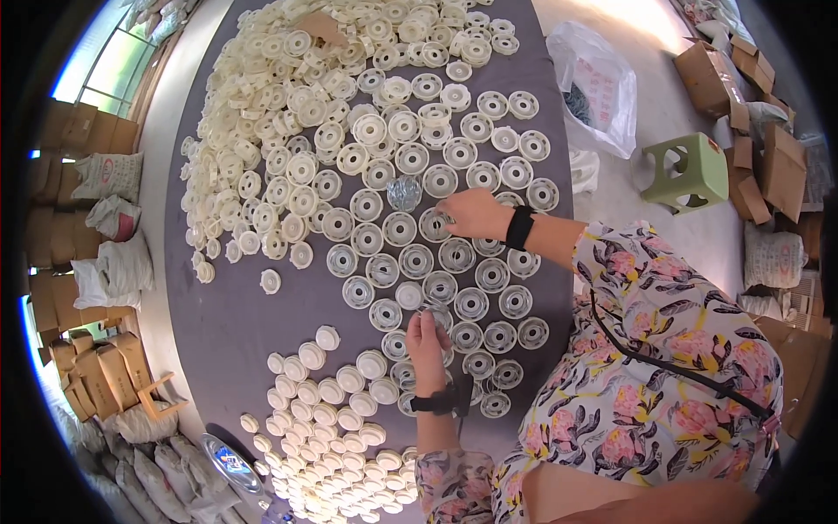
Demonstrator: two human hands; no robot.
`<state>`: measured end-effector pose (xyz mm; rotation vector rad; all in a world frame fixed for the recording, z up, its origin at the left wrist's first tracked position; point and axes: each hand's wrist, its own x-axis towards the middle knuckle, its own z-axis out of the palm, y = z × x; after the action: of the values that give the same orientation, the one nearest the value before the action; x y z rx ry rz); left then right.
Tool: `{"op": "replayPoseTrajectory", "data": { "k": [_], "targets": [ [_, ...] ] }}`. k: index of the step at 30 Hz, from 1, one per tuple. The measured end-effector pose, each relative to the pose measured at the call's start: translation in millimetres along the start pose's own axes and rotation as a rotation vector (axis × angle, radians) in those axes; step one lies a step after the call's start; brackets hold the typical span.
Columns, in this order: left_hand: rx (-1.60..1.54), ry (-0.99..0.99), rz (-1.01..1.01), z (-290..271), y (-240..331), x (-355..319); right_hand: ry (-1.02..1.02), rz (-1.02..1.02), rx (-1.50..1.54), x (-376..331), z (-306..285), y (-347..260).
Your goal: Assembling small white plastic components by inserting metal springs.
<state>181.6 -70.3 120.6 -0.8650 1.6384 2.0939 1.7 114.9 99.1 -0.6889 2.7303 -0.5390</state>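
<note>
My right hand point(471, 214) reaches in from the right, its fingers pinched together over a round white plastic part point(434, 225) with a hole in its middle. Whatever those fingertips hold is too small to make out. Lower down, my left hand point(428, 341) is closed, thumb and finger pinched at another round part point(439, 313); what is in the pinch I cannot make out. A small heap of silvery metal pieces point(403, 194) lies among the parts just left of my right hand. A smooth white disc point(408, 295) sits above my left hand.
Many loose cream plastic rings point(262, 113) are heaped across the far left of the grey table point(236, 314). Domed cream pieces point(327, 419) crowd the near edge. Beyond the right edge stand a clear plastic bag point(602, 87), a green stool point(690, 170) and cardboard boxes point(707, 79).
</note>
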Motion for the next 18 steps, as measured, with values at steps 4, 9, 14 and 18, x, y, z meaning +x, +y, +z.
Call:
{"op": "replayPoseTrajectory", "data": {
  "k": [4,9,14,18],
  "targets": [
    [0.021,0.020,0.023,3.0,0.4,-7.7,0.005,0.095,0.118,2.5,4.2,-3.6],
    [0.003,0.021,0.052,3.4,-2.7,-13.5,0.030,0.126,0.073,4.6,11.3,-0.3],
    [-0.073,0.040,0.017,6.3,-3.8,-19.4,-0.050,0.194,0.042,9.4,-5.8,-13.3],
    [-0.048,0.034,0.031,6.7,-4.6,-24.0,-0.067,0.135,-0.010,14.8,-6.7,-22.1]
  ]
}}
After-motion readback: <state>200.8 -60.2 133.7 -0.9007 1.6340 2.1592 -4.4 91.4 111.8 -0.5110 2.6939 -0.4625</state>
